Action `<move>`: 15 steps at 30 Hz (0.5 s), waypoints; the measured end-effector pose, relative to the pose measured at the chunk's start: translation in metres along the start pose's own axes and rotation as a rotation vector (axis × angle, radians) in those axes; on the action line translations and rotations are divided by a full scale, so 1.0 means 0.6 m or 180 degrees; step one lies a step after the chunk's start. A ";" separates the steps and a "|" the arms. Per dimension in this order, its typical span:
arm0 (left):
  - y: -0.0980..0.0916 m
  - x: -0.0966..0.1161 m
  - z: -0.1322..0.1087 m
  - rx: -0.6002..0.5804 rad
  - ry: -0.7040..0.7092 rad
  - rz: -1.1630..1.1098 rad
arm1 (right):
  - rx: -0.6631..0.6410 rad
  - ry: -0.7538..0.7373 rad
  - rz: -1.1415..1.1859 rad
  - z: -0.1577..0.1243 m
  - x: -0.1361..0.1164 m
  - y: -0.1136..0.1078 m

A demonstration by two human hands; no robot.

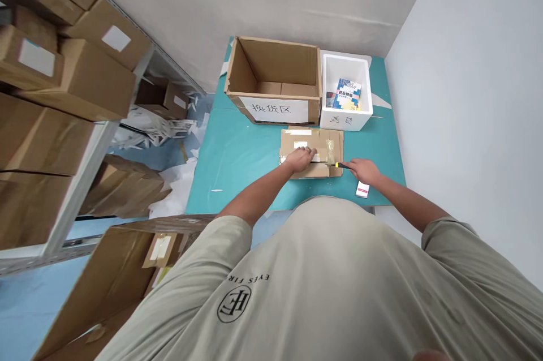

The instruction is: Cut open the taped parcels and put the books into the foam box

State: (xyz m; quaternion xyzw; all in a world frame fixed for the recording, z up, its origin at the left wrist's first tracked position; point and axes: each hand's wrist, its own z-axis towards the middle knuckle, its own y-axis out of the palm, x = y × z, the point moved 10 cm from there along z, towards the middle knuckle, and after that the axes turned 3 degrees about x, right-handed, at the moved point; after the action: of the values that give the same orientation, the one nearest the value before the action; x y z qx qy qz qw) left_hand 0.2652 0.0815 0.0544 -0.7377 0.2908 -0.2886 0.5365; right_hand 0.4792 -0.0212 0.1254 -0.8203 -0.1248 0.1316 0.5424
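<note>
On teal table [237, 166] | left grip [300, 159] open on cardboard parcel [311, 140] | right grip [365, 171] clamped on yellow knife [340, 165], touching parcel

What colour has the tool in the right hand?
The tool is yellow and black; the head view shows it best.

**Taped Parcel Under Our Box Cutter**

We have a flat cardboard parcel [318, 140] lying on a teal mat [237, 168], crossed by clear packing tape [330, 151]. Our left hand [299, 159] rests on it; our right hand [365, 171] grips a black-and-yellow box cutter [340, 165], its tip at the tape.
</note>
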 end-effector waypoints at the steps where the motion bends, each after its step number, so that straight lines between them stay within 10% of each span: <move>1: 0.001 0.001 0.000 0.0061 -0.0024 0.0000 | -0.0034 -0.0028 -0.0056 0.002 -0.005 -0.001; 15: 0.010 -0.004 -0.018 0.0475 -0.0257 -0.0467 | -0.0029 -0.0086 -0.0439 0.023 -0.031 0.016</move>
State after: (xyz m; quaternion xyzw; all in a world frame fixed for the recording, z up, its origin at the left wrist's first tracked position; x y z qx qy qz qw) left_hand 0.2552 0.0749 0.0515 -0.7260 0.1918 -0.3180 0.5788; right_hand 0.4577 -0.0194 0.1128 -0.8104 -0.1889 0.1045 0.5447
